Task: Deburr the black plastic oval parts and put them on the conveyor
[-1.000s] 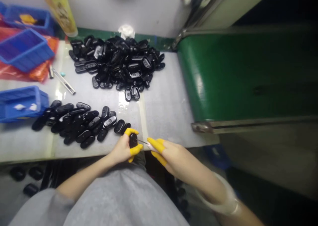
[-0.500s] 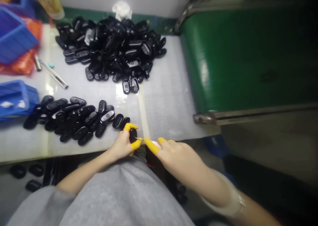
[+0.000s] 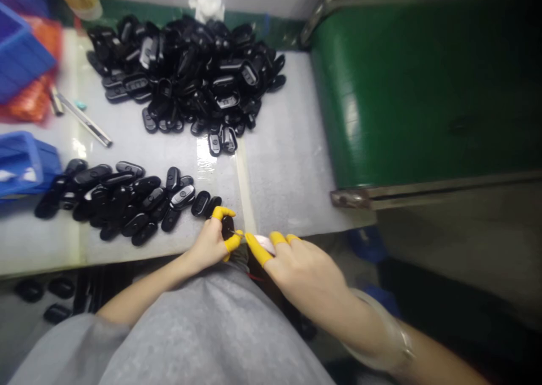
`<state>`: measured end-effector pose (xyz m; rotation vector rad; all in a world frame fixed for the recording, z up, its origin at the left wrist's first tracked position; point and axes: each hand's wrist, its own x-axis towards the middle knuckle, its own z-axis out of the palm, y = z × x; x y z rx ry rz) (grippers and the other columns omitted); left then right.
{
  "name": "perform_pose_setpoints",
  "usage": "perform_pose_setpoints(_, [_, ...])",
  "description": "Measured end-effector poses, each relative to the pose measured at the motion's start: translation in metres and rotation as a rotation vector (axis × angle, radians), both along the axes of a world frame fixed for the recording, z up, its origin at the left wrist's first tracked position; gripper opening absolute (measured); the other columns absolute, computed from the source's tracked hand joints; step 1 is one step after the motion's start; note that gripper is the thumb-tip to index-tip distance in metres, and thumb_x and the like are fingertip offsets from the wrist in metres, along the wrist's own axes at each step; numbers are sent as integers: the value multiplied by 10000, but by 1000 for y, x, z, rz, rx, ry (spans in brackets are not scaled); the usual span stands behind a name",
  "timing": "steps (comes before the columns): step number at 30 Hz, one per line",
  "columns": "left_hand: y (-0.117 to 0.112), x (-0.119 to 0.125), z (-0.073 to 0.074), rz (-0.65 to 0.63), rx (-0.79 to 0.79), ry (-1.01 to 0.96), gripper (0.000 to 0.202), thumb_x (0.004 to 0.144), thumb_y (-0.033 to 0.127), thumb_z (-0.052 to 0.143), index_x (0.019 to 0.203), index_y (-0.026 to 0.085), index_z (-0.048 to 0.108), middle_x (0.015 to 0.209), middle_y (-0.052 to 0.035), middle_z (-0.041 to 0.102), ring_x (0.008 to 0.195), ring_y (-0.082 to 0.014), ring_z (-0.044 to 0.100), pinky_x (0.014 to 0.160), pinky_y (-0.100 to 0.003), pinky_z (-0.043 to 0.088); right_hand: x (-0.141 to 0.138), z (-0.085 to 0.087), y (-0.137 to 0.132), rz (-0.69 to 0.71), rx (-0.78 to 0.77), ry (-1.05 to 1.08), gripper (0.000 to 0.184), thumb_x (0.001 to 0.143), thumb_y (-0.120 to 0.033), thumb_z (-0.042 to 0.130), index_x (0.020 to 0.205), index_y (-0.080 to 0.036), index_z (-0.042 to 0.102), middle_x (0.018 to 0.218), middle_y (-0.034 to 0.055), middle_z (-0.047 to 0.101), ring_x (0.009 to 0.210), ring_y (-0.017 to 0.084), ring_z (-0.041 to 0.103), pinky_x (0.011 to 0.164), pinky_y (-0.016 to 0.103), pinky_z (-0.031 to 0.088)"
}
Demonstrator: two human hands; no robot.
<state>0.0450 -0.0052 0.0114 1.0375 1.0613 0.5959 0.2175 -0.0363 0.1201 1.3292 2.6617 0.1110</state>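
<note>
At the table's front edge my left hand, with yellow finger cots, grips a small black oval plastic casing between thumb and forefinger. My right hand, also in yellow finger cots, is closed round the pale, wrapped handle of a thin metal-tipped tool. The tool's tip points left and meets the casing; the exact contact is too small to tell. Just beyond my left hand lie two black casings. A group of similar casings spreads to the left.
A large heap of black casings covers the back of the white table. Blue bins and a snap-off knife are at left. A green conveyor belt stands at right, its metal corner near the table edge.
The view has shifted slightly, so the table things sit a little higher and further left. Both hands keep their holds near the same place, with the tool still at the casing.
</note>
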Motion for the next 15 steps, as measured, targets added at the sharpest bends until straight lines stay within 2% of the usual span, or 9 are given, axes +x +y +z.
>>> perform_pose_setpoints(4, [1,1,1,-20,69,53,343,774,262,625,1056,196,442,713,45,528,542,-97,505,520,-220,413,0,-1,0,-62,-102,-14,255,890,-98,528,1095,-177,656,677,38,589,618,197,547,558,317,373])
perform_pose_setpoints(9, [2,4,2,-37,37,63,347,772,264,605,1058,199,418,718,38,549,535,-108,519,522,-235,414,1,1,6,-90,-334,-92,307,883,-70,529,1155,-175,624,779,58,644,666,203,588,514,300,352])
perform_pose_setpoints(12, [2,4,2,-39,95,121,332,764,252,612,1039,194,436,729,30,551,590,-122,538,565,-247,425,5,0,9,-51,-422,-131,349,869,-49,516,1182,-168,613,800,57,645,606,177,577,479,291,296])
perform_pose_setpoints(15, [3,4,1,-70,149,164,312,781,265,597,1043,183,448,692,39,524,586,-128,521,568,-258,416,11,-5,10,17,-433,-42,388,832,-20,485,1183,-128,609,760,44,605,556,149,526,484,287,271])
